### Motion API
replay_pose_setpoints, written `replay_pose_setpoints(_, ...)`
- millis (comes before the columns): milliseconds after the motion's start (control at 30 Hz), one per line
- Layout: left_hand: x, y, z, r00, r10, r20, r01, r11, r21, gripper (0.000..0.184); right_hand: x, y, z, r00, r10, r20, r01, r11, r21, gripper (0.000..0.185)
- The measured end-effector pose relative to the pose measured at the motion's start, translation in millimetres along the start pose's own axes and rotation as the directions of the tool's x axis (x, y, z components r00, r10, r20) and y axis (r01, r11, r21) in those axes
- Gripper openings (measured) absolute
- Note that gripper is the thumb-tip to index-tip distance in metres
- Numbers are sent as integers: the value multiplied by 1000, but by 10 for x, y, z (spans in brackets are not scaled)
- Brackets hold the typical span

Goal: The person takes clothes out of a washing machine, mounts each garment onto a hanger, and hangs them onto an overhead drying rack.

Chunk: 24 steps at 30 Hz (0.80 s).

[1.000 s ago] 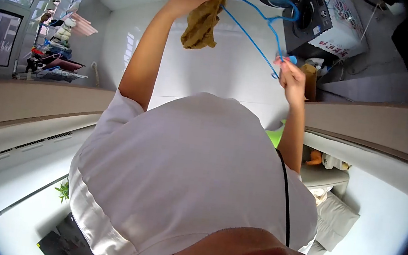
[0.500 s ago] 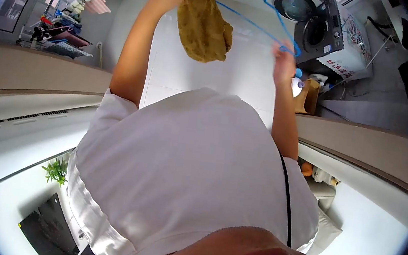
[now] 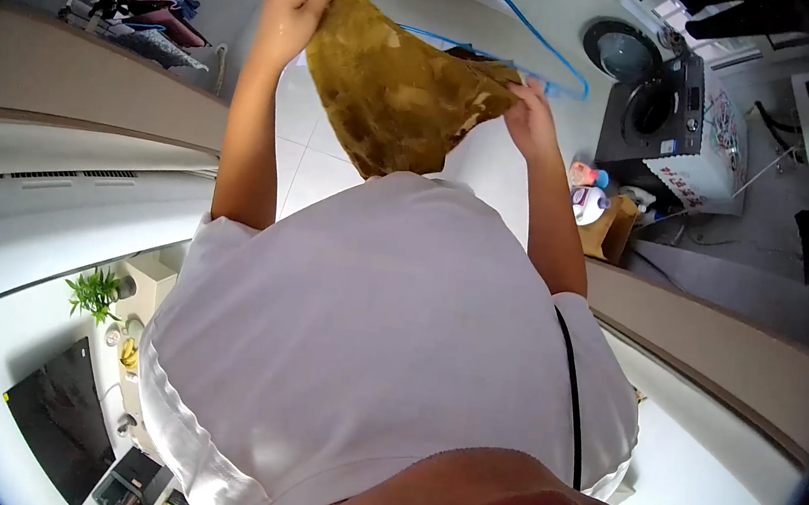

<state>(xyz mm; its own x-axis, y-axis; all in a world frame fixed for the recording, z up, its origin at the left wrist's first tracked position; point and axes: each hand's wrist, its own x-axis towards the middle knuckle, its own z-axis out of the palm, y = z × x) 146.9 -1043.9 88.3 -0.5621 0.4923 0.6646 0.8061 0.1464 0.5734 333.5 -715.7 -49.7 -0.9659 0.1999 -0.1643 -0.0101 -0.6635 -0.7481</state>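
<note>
Hanger (image 3: 531, 21): hook cut off, lower bar part-hidden; left hand (image 3: 291, 18), right hand (image 3: 533, 120), fingers pinching brown cloth (image 3: 394, 82).

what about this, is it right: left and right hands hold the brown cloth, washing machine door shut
Wrong on one point: the head view shows the washing machine with its door open. The left hand and right hand do hold the brown cloth.
</note>
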Motion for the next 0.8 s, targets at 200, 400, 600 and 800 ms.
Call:
replay_pose_setpoints(200, -475, -403, -382, 940, -339, -45, 339, 941, -10, 15, 133, -16, 18, 957, -290, -20, 291, 957, 24, 28)
replay_pose_setpoints(400, -790, -864, -794, 916, -400, 37, 400, 916, -10, 17, 339, -175, 396, 810, -580, 88, 587, 802, -110, 31)
replay_pose_setpoints(600, -936, -1144, -1040, 782, -623, 14, 608, 759, -234, 25, 575, -267, 809, 614, -756, 225, 787, 567, -242, 33)
replay_pose_setpoints(800, -775, -1234, -1052, 746, -601, -286, 544, 799, -258, 28, 839, -453, 1025, 979, 54, 197, 111, 669, -735, 54)
